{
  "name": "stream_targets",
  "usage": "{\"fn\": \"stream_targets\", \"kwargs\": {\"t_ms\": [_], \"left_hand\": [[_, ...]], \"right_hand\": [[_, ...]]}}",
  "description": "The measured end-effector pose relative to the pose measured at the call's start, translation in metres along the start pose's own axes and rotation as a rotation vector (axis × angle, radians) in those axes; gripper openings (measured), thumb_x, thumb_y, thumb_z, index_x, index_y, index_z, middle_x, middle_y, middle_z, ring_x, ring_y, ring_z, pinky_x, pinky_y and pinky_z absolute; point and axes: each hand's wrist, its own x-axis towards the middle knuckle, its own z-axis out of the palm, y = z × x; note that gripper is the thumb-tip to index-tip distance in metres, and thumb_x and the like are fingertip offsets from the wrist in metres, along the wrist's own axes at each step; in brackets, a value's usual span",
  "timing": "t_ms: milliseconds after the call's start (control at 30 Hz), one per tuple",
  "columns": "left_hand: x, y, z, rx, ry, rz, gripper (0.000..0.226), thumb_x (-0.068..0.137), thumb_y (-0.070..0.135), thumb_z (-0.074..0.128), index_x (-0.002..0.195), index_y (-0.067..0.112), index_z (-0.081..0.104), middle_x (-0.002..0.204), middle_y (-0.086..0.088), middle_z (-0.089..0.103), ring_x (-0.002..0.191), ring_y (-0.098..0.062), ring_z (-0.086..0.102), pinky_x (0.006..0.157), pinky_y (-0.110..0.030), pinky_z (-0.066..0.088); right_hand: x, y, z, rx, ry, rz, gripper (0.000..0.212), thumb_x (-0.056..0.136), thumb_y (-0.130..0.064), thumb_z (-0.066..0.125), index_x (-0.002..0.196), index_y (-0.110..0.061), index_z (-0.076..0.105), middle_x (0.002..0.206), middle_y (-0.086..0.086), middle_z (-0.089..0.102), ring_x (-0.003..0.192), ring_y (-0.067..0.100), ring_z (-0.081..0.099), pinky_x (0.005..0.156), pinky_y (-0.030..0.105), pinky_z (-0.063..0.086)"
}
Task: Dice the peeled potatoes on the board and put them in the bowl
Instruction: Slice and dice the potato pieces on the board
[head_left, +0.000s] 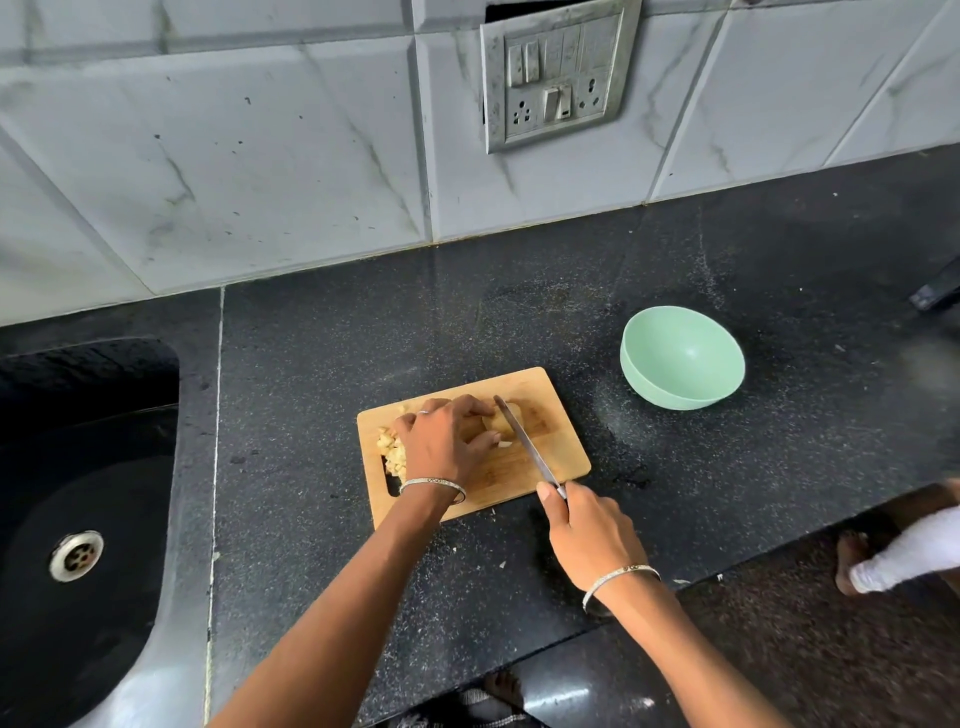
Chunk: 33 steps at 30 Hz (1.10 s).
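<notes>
A wooden cutting board (540, 462) lies on the black counter. My left hand (441, 441) curls over a peeled potato piece (501, 423) near the board's middle and holds it down. My right hand (587, 530) grips the handle of a knife (524, 441), whose blade slants across the potato just right of my left fingers. A heap of diced potato (389, 452) sits at the board's left end, partly hidden by my left hand. The mint-green bowl (680, 358) stands to the right behind the board, with nothing in it.
A black sink (78, 493) with a metal drain fills the left side. The tiled wall with a switch plate (556, 73) runs along the back. The counter edge (779, 545) falls off at right front, where another person's foot (852, 561) stands on the floor.
</notes>
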Motion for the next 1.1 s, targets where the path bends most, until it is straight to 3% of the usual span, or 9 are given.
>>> {"fn": "stream_targets", "kwargs": {"t_ms": [300,500,667,867,1100], "left_hand": [[0.001,-0.014,-0.005,0.011,0.024,0.031,0.025,0.073,0.051,0.073,0.090,0.038,0.061,0.084,0.020,0.063,0.109,-0.010,0.051,0.085,-0.036,0.022],[-0.003,-0.024,-0.015,0.038,0.029,0.022,0.033,0.069,0.047,0.075,0.096,0.037,0.059,0.088,0.023,0.068,0.111,-0.008,0.050,0.086,-0.036,0.021],[-0.003,-0.023,-0.016,0.107,0.004,0.019,0.041,0.071,0.050,0.074,0.109,0.039,0.064,0.089,0.020,0.070,0.108,-0.012,0.047,0.084,-0.038,0.025],[0.002,-0.022,-0.012,0.141,-0.018,0.034,0.026,0.074,0.043,0.074,0.099,0.036,0.069,0.085,0.018,0.067,0.099,-0.014,0.049,0.078,-0.037,0.026],[0.005,-0.016,-0.012,0.140,-0.050,-0.006,0.031,0.074,0.046,0.073,0.104,0.039,0.069,0.081,0.017,0.066,0.099,-0.014,0.046,0.078,-0.035,0.024]], "right_hand": [[0.001,0.001,0.008,0.026,0.000,-0.003,0.037,0.100,-0.053,0.030,0.083,-0.024,0.045,0.092,0.010,0.063,0.093,0.038,0.061,0.067,0.038,0.039],[-0.001,-0.005,0.005,0.018,0.058,-0.062,0.038,0.100,-0.054,0.027,0.085,-0.024,0.044,0.088,0.010,0.064,0.089,0.037,0.061,0.069,0.041,0.043],[-0.003,-0.018,0.017,0.002,0.007,-0.075,0.040,0.100,-0.053,0.025,0.088,-0.021,0.046,0.093,0.010,0.064,0.091,0.037,0.061,0.070,0.041,0.043],[-0.006,-0.029,0.023,0.009,-0.044,-0.069,0.034,0.103,-0.046,0.025,0.093,-0.019,0.044,0.095,0.008,0.064,0.092,0.032,0.063,0.066,0.036,0.038],[-0.007,-0.037,0.024,-0.034,-0.016,-0.045,0.031,0.103,-0.043,0.027,0.094,-0.018,0.043,0.099,0.009,0.065,0.093,0.033,0.063,0.064,0.035,0.037]]}}
